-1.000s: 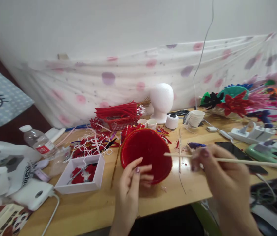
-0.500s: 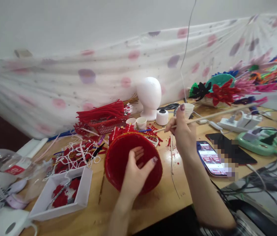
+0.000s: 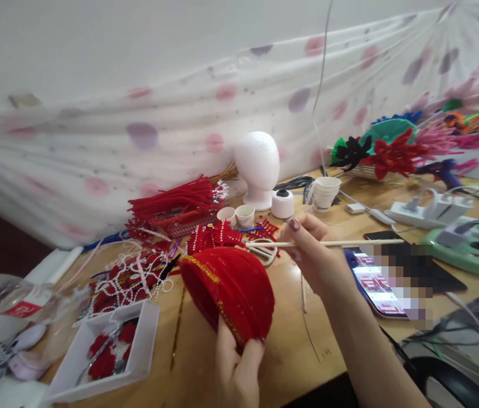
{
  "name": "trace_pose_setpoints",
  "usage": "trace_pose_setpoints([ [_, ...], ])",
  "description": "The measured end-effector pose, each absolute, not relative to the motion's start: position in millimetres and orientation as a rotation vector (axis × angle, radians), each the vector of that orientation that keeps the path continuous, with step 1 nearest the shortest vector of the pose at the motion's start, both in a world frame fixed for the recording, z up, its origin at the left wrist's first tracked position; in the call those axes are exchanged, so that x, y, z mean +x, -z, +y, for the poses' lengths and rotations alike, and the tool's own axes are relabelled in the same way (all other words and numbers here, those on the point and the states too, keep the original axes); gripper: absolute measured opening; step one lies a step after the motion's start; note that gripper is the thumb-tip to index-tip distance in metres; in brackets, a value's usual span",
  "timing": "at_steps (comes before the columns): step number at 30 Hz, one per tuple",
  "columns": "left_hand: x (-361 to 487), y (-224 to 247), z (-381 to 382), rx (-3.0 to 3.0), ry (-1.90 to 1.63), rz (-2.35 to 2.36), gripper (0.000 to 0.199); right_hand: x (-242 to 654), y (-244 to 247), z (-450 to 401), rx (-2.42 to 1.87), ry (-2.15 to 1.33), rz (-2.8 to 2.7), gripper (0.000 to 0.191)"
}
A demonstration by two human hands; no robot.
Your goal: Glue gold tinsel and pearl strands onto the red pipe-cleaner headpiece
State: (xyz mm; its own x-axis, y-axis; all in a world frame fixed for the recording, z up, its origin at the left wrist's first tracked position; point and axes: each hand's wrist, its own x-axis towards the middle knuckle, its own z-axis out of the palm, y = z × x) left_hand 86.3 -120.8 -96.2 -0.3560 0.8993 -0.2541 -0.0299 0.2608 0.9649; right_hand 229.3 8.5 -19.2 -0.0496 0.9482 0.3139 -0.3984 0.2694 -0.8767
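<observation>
Red cap (image 3: 242,286) left, pale stick (image 3: 362,243) right

At the near side of the desk (image 3: 296,351), the left grip (image 3: 239,362) pinches the cap's gold-trimmed rim between thumb and fingers. The right grip (image 3: 313,249), farther away, closes round the stick, long axis left to right, its left end by the cap's far edge, contact unclear

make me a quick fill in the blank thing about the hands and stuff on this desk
The left hand grips a bowl-shaped piece coloured mainly ____.
Holding a pale stick, the right hand appears ____ in the picture than the left hand.
The head form standing behind is coloured ____.
The box with red pieces sits to the ____ of the bowl-shaped piece in the picture.
Missing words: red; higher; white; left.
</observation>
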Motion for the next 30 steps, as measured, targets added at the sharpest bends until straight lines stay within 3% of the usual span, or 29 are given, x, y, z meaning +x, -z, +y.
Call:
trace_pose_setpoints([
  [7, 77.3, 109.3, -138.1, 0.622, -1.44, 1.27, 0.047, 222.3, 27.8, 5.7, -0.559, -1.339, -1.36, 0.052],
  [12, 75.4, 102.0, -140.3, 0.58, -1.541, 1.247, 0.042, 217.1, 40.6, 2.3, -0.542, -1.362, -1.331, 0.02],
  [21, 69.5, 78.9, -138.0, 0.664, -1.442, 0.997, 0.053, 226.0, 47.6, -21.4, -0.527, -1.369, -1.281, 0.027],
  [27, 70.3, 74.2, -138.7, 0.621, -1.447, 1.019, 0.047, 223.1, 51.2, -15.9, -0.542, -1.417, -1.29, 0.031],
  [30, 70.4, 75.9, -139.5, 0.629, -1.403, 1.081, 0.055, 224.9, 49.8, -13.5, -0.559, -1.442, -1.295, 0.033],
])
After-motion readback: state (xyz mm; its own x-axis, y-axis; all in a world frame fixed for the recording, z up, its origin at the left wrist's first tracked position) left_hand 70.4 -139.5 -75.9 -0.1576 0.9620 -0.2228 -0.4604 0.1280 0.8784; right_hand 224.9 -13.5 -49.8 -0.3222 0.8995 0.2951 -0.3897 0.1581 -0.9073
